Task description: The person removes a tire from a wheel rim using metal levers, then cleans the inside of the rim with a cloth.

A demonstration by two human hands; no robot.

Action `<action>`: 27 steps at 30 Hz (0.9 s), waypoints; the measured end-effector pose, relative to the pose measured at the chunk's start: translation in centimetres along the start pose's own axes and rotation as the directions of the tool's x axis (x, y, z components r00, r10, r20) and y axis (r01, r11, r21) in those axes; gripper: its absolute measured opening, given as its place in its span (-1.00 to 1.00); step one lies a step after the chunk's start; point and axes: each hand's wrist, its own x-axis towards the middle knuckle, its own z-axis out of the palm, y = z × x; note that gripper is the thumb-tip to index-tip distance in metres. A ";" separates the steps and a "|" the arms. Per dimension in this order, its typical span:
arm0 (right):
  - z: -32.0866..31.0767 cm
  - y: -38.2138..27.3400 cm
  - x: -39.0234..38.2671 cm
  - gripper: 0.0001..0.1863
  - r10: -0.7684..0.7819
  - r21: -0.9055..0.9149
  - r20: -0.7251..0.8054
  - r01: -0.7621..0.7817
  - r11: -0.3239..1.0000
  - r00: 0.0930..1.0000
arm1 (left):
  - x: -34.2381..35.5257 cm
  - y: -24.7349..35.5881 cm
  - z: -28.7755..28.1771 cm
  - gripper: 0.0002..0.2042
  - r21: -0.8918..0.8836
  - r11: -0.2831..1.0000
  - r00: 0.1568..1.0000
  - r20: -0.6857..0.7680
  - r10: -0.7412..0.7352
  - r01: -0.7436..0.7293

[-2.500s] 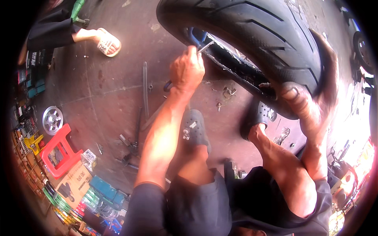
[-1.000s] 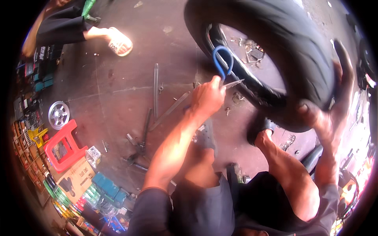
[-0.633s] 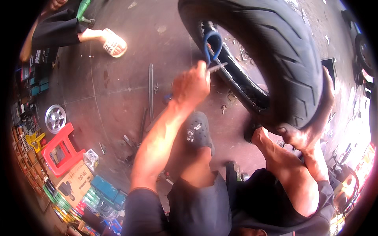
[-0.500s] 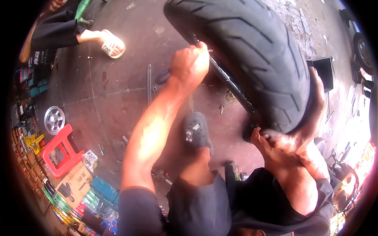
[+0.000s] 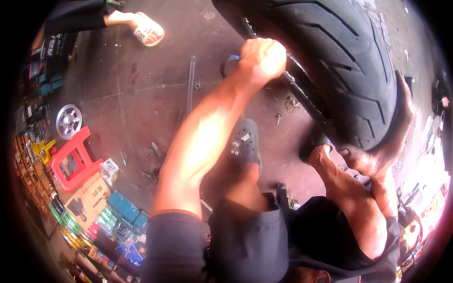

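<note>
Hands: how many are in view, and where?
2: the left hand, fisted at the tyre's left edge; the right hand, cupping its lower right side. The other person's hands may be hidden.

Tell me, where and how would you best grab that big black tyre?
I'd probably grip the tyre by its near end, from the right, as the right hand does: thumb at the near end, fingers along its right side. Its thick, rounded body curves there, offering a broad surface to cup; the left hand is at the left edge.
</note>
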 end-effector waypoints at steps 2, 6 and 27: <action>0.0 -0.1 0.3 0.31 -0.026 -0.025 0.004 0.027 0.999 1.000 | 0.2 -0.3 -0.1 -0.80 0.030 0.999 0.992 0.120 -0.048 0.045; 0.2 -0.2 0.4 0.32 0.051 0.113 -0.031 -0.047 0.992 0.998 | 1.0 1.6 1.1 -0.75 0.020 0.986 0.906 0.393 -0.160 0.165; 0.0 -0.6 -0.7 0.45 0.195 0.097 -0.076 -0.188 0.977 0.978 | 5.3 4.1 1.5 -0.66 0.116 0.963 0.617 0.747 -0.246 0.243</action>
